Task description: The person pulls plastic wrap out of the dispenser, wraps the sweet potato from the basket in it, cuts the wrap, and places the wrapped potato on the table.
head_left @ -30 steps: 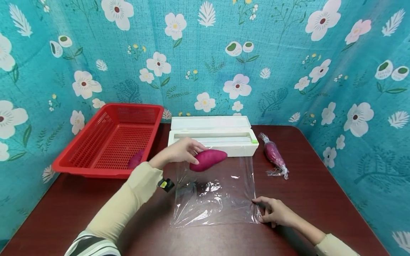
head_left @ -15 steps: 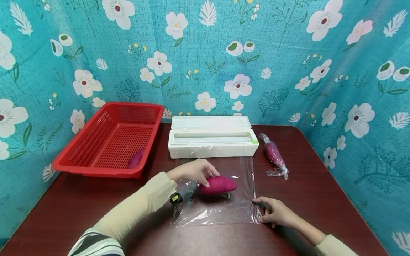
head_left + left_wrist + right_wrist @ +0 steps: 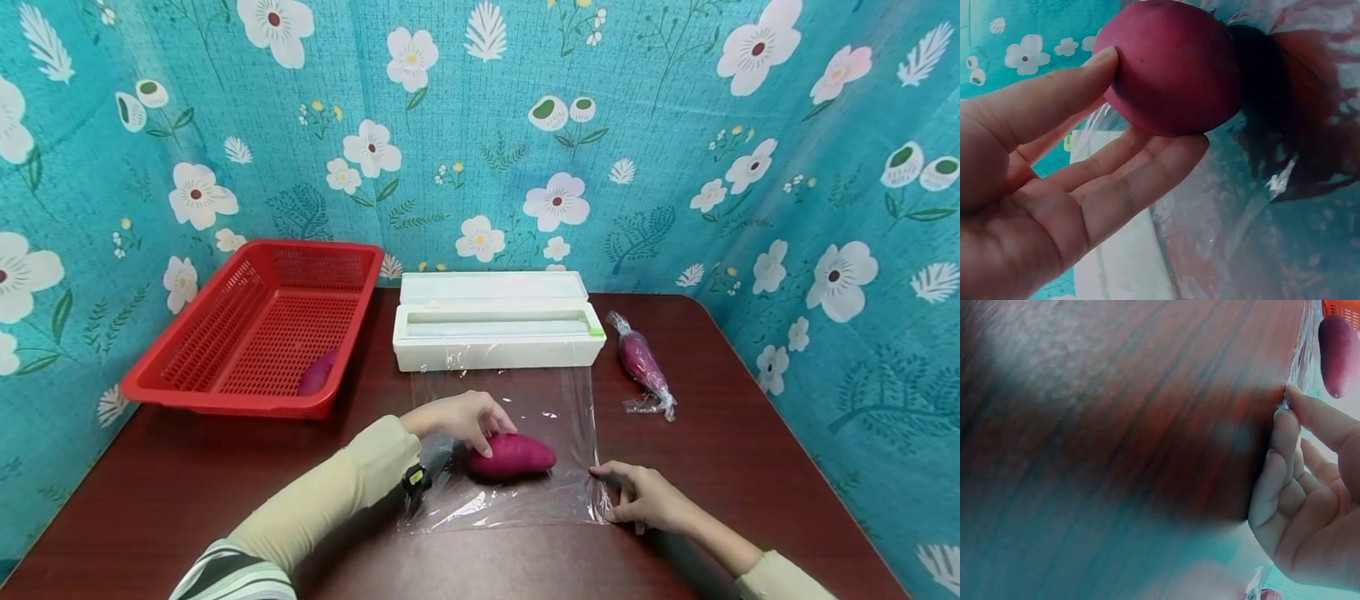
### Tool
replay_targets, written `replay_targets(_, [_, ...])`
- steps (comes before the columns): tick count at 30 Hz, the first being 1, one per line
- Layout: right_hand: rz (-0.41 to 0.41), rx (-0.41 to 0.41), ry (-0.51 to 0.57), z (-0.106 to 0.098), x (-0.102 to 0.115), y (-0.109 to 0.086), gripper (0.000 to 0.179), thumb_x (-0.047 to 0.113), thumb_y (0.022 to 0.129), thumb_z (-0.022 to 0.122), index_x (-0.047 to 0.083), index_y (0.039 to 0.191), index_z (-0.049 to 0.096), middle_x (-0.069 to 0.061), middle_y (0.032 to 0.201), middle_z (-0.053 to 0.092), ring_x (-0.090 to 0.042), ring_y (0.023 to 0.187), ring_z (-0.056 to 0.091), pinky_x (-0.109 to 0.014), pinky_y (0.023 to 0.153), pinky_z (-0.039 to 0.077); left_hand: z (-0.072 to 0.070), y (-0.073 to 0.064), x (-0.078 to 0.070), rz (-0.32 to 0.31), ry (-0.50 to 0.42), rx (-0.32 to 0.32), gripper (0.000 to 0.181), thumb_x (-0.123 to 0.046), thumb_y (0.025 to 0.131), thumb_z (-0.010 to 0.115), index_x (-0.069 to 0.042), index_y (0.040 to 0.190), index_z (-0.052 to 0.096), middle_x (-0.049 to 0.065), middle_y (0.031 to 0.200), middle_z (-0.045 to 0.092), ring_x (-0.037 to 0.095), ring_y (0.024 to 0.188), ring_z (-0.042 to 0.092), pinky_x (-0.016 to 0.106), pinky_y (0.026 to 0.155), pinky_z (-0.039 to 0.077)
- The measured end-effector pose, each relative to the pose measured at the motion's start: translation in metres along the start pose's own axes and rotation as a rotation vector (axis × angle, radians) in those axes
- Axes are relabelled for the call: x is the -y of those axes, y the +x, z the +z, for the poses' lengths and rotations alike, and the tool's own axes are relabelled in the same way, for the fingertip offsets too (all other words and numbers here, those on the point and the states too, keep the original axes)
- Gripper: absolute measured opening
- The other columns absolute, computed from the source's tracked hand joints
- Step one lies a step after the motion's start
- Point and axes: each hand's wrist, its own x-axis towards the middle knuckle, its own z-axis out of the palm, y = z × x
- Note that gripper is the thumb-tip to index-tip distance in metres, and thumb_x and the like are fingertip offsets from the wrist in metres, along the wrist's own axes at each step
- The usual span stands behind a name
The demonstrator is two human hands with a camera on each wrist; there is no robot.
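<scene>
A purple sweet potato [image 3: 517, 457] lies crosswise over a sheet of clear plastic wrap [image 3: 517, 507] spread on the table. My left hand [image 3: 467, 418] grips its left end from above; in the left wrist view the thumb and fingers pinch the rounded end of the sweet potato [image 3: 1172, 69]. At the near right corner of the wrap, my right hand [image 3: 647, 497] pinches the film edge between thumb and fingers. In the right wrist view, the right hand [image 3: 1310, 494] holds the film edge close to the table. The wrap runs back to the white dispenser box [image 3: 498, 354].
A red plastic basket [image 3: 247, 402] stands at the left with another sweet potato [image 3: 318, 372] inside. A wrapped sweet potato [image 3: 642, 360], its film twisted at the ends, lies right of the dispenser, whose lid [image 3: 493, 287] stands raised. A flowered curtain [image 3: 480, 150] closes off the back.
My left hand has brought the sweet potato from near the dispenser toward me and down onto the wrap. The right hand has stayed at the film corner.
</scene>
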Motion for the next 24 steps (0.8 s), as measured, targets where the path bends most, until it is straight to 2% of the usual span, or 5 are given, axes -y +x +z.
replay_targets(7, [-0.010,0.001,0.005,0.000,0.001,0.000,0.056,0.008,0.072,0.072,-0.004,0.122,0.047,0.003,0.053,0.051,-0.008,0.037,0.046,-0.030,0.034,0.042,0.002,0.000,0.001,-0.014,-0.013,0.032,0.044,0.012,0.067,0.070,-0.003,0.108,0.064,0.018,0.098,0.063,0.014,0.073,0.062,0.028,0.053,0.050])
replay_targets(11, [-0.007,-0.001,0.006,0.000,0.001,0.000,0.056,0.008,0.073,0.072,-0.003,0.122,0.047,0.002,0.053,0.051,-0.008,0.037,0.047,-0.030,0.034,0.042,0.001,0.002,0.002,-0.011,-0.001,0.078,0.044,0.011,0.071,0.066,-0.001,0.113,0.061,0.019,0.105,0.061,0.014,0.078,0.061,0.027,0.056,0.050])
replay_targets(16, [-0.002,0.000,0.003,0.000,0.000,0.000,0.056,0.009,0.073,0.072,-0.003,0.122,0.048,0.002,0.054,0.051,-0.009,0.038,0.047,-0.030,0.035,0.043,-0.002,0.003,0.004,0.049,0.085,0.121,0.044,0.008,0.075,0.064,0.000,0.118,0.056,0.015,0.112,0.059,0.019,0.102,0.056,0.023,0.080,0.044])
replay_targets(20, [-0.008,0.000,0.004,0.000,0.000,0.000,0.056,0.009,0.073,0.072,-0.003,0.122,0.048,0.002,0.054,0.052,-0.009,0.038,0.048,-0.030,0.035,0.043,-0.007,0.000,0.003,0.067,0.078,0.086,0.042,0.004,0.078,0.063,0.004,0.119,0.054,0.015,0.115,0.057,0.024,0.108,0.052,0.023,0.087,0.040])
replay_targets(24, [-0.006,0.001,-0.008,0.000,0.000,0.000,0.055,0.009,0.073,0.071,-0.003,0.122,0.048,0.002,0.054,0.052,-0.011,0.038,0.049,-0.031,0.035,0.043,-0.013,-0.008,0.002,0.022,0.102,-0.025,0.040,-0.006,0.079,0.066,0.004,0.116,0.055,0.016,0.114,0.057,0.025,0.105,0.054,0.027,0.085,0.042])
